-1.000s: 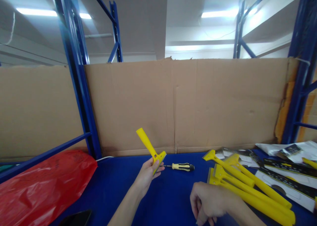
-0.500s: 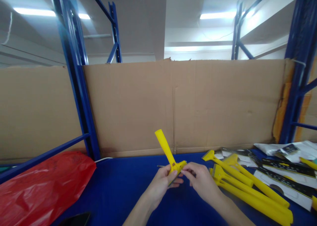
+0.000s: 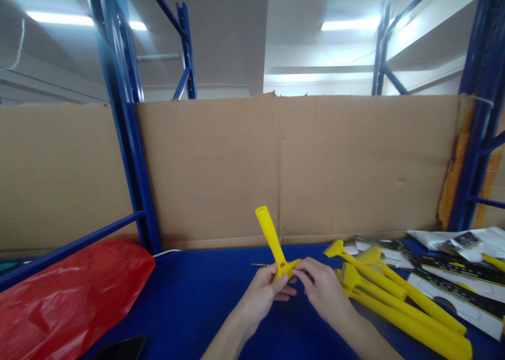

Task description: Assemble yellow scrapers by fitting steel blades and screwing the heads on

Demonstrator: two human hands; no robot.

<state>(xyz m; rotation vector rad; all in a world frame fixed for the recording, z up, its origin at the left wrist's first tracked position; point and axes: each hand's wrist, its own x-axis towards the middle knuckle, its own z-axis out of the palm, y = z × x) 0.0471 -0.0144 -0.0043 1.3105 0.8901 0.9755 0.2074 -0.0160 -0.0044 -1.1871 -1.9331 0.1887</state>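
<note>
My left hand (image 3: pixel 263 292) is closed around the head of a yellow scraper (image 3: pixel 272 236), whose round handle points up and slightly left. The thumb lies over the near side of the head, and the other fingers wrap beneath. My right hand (image 3: pixel 320 282) is pinched at the right edge of that head; whatever sits between its fingertips is too small to tell. Just left of the scraper a thin dark rod (image 3: pixel 259 265) lies on the blue table surface (image 3: pixel 197 291), partly hidden by my left hand. Several more yellow scrapers (image 3: pixel 410 310) lie to the right of my right hand.
Black-and-white printed cards (image 3: pixel 453 294) and a white plastic bag (image 3: pixel 489 239) cover the right side. A red plastic bag (image 3: pixel 79 297) fills the left, with a dark flat object (image 3: pixel 122 348) near it. Behind stands a cardboard wall (image 3: pixel 221 176) between blue posts (image 3: pixel 136 165).
The scraper has turned a little in my left hand, so its head shows at a different angle. My right fingertips stay at its edge. The whole view has shifted slightly.
</note>
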